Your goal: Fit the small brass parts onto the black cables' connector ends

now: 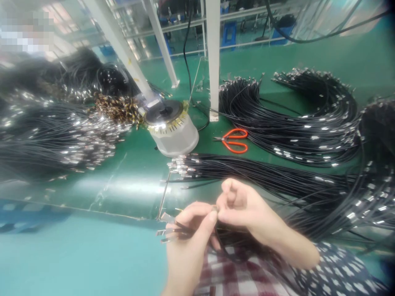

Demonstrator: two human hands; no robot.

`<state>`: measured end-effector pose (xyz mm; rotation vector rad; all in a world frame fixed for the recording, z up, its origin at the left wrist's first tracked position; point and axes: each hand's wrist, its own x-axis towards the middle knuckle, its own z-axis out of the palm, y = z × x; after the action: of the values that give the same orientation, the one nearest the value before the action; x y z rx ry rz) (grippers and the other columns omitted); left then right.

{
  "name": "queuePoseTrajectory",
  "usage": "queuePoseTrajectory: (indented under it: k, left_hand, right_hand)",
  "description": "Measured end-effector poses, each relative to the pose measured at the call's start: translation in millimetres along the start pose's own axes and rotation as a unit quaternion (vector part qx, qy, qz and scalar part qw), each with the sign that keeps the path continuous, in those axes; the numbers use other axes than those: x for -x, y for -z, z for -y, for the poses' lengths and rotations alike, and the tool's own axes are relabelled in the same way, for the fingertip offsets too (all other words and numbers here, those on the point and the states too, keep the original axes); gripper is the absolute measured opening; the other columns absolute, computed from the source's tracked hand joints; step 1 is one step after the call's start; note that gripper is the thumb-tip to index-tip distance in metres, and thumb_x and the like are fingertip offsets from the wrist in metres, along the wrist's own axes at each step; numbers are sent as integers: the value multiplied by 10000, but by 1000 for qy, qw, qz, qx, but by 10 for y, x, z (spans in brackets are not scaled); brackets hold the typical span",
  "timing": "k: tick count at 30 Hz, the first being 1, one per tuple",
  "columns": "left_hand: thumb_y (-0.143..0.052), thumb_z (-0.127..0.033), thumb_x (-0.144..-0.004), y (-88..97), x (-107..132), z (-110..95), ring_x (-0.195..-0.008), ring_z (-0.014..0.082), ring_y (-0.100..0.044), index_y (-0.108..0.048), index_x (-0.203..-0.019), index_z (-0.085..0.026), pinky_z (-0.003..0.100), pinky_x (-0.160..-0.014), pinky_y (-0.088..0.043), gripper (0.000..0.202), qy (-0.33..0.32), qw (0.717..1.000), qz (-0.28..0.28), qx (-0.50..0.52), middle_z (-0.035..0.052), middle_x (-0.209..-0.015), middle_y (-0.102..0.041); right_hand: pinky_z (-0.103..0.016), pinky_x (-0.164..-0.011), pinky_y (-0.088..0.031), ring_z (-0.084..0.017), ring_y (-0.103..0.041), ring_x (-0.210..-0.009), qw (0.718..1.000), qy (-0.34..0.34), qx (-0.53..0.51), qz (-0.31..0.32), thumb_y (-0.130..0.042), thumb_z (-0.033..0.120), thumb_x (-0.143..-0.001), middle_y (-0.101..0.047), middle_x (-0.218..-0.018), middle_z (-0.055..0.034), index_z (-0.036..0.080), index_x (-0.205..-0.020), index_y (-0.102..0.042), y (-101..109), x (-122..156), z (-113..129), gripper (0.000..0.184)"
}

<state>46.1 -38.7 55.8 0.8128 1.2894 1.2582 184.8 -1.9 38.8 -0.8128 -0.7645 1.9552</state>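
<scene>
My left hand (193, 234) is closed around several black cables (182, 231), whose silvery ends stick out past its fingers on the left. Between its thumb and forefinger it pinches a small cable end. My right hand (243, 205) meets it there, thumb and forefinger pressed together at the same tip; what they grip, if anything, is too small to make out. Below both hands the cables loop down over a checkered cloth on my lap. Just behind the hands lies a long bundle of black cables (234, 166) with white and silver ends.
Orange-handled scissors (234, 140) lie beyond the bundle. Left of them stands a round white dispenser (175, 133) with a dark top and yellowish tabs. Large cable heaps (46, 135) cover the left; a curved bundle (302, 127) fills the right. A white post (214, 61) rises from the green table.
</scene>
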Motion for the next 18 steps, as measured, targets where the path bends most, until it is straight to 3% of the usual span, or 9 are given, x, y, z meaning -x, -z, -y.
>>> queuePoseTrajectory:
  k: [7, 12, 18]
  left_hand:
    - [-764, -208, -715, -12, -9, 21, -384, 83, -553, -738, -685, -190, 190, -342, -460, 43, 34, 999, -6, 20, 1, -721, -701]
    - [-767, -207, -718, 0, -19, 31, -394, 90, -539, -735, -688, -186, 175, -343, -454, 48, 52, 998, 3, 32, -24, -575, -645]
    - [-783, -182, -689, -11, -48, 46, -376, 79, -529, -737, -677, -170, 167, -331, -436, 49, 83, 995, -3, 60, 2, -613, -696]
  right_hand:
    - [-207, -640, -443, -81, -606, -642, 995, -58, -59, 46, -837, 171, -664, -664, -715, 24, 146, -785, -574, 99, -23, -53, 290]
    - [-199, -632, -445, -77, -619, -618, 989, -84, -107, 52, -849, 128, -627, -686, -701, 24, 146, -754, -573, 131, -56, -70, 305]
    - [-191, -613, -431, -73, -606, -593, 987, -90, -126, 48, -835, 113, -618, -679, -661, 30, 140, -709, -588, 131, -50, -69, 265]
